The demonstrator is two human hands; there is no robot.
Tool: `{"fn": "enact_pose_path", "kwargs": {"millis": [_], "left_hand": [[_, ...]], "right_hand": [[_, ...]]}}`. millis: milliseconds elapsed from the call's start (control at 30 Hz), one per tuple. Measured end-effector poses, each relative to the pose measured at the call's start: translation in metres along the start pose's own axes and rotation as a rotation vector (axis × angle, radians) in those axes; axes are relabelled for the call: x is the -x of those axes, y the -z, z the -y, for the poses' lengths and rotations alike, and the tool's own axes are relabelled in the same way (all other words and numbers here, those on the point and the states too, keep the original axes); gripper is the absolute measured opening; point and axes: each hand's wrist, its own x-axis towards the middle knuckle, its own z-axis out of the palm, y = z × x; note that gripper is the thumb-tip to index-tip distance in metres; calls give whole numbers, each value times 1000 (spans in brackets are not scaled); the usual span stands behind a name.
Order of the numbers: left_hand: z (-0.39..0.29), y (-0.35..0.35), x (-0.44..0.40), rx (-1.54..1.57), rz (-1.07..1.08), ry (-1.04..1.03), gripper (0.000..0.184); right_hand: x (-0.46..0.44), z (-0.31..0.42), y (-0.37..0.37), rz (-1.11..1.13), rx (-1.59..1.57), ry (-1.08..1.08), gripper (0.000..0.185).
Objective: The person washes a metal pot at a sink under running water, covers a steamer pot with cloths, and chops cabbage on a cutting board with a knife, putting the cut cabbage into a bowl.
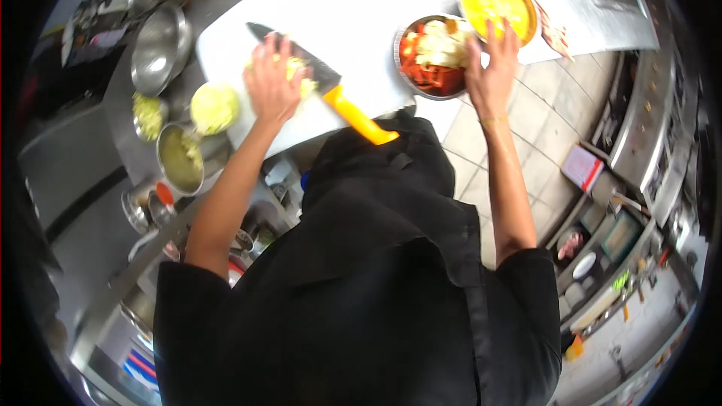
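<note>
On chopped food (295, 69), left hand (275, 79) spread.

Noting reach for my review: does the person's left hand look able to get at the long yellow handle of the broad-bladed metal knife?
Likely yes: the left hand is close by the knife, and the yellow handle lies uncovered, with nothing visible blocking it.

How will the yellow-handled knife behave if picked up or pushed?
The knife should feel stiff, given its broad, straight blade. It looks unlikely to roll, since it appears to lie flat. A push might swivel it, as the handle seems to reach past the white board's edge.
</note>
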Motion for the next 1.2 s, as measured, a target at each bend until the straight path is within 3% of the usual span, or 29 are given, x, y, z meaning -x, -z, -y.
{"fn": "enact_pose_path", "kwargs": {"millis": [33,100,133,167,233,300,367,400,467,533,600,633,767,867,933,1200], "left_hand": [[1,1,1,9,-9,14,62],[2,5,5,113,-13,65,60],[4,6,5,213,-20,94,59],[6,5,5,293,-51,113,59],[5,6,7,416,-103,156,55],[6,6,11,532,-156,204,52],[0,6,15,687,-277,241,36],[-6,5,17,690,-293,259,36],[-24,16,19,736,-450,242,27],[-24,23,23,802,-473,222,21],[-16,32,24,526,-478,76,18],[-15,29,21,550,-521,73,15],[-21,3,9,476,-458,41,16],[-24,1,11,508,-432,94,18],[-23,2,10,494,-444,91,17],[-25,-1,11,490,-499,107,16]], "right_hand": [[-4,20,13,-50,0,44,36],[14,73,17,135,-303,55,36],[26,102,10,211,-378,222,38],[39,130,8,378,-322,256,44],[62,160,-14,652,-271,218,56],[77,158,-45,688,-227,212,62],[68,165,-44,727,-221,215,70],[61,162,-39,817,-227,54,69],[47,146,-36,680,-326,24,64],[33,142,-14,763,-337,-95,55],[32,126,-10,722,-296,-63,40],[32,123,-10,761,-276,-104,33],[32,119,-28,893,-156,-148,22],[27,136,-13,797,-85,26,17],[31,152,-1,805,-38,131,22],[56,172,33,1051,148,114,26]]}}
